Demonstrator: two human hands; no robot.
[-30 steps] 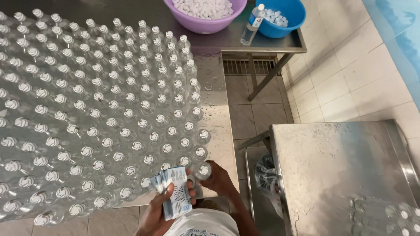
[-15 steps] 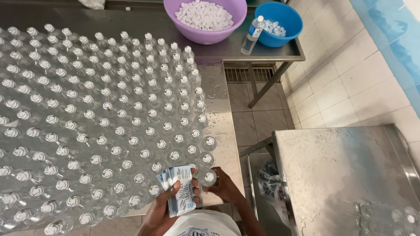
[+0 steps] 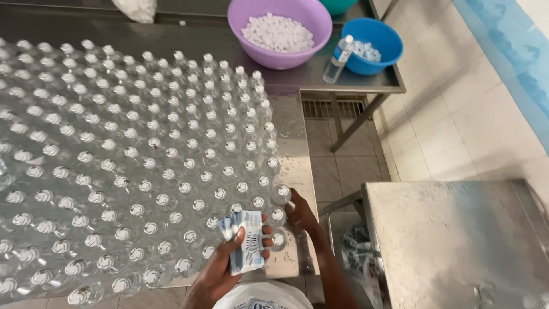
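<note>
A steel table (image 3: 294, 137) is packed with several rows of clear capped plastic bottles (image 3: 154, 154). My left hand (image 3: 220, 269) grips a stack of blue-and-white labels (image 3: 246, 240) above the table's near right corner. My right hand (image 3: 300, 213) reaches to the bottles at that corner, its fingers around a clear bottle (image 3: 278, 237) at the row's end. How firmly it holds that bottle is hard to tell.
At the back stand a purple bowl (image 3: 280, 34) of white caps, a blue bowl (image 3: 374, 46) with caps and a single bottle (image 3: 337, 60). A second steel table (image 3: 457, 240) is at the right, with tiled floor between.
The view has tilted down and closer. My left hand with the labels stays near the corner; my right hand has shifted among the corner bottles.
</note>
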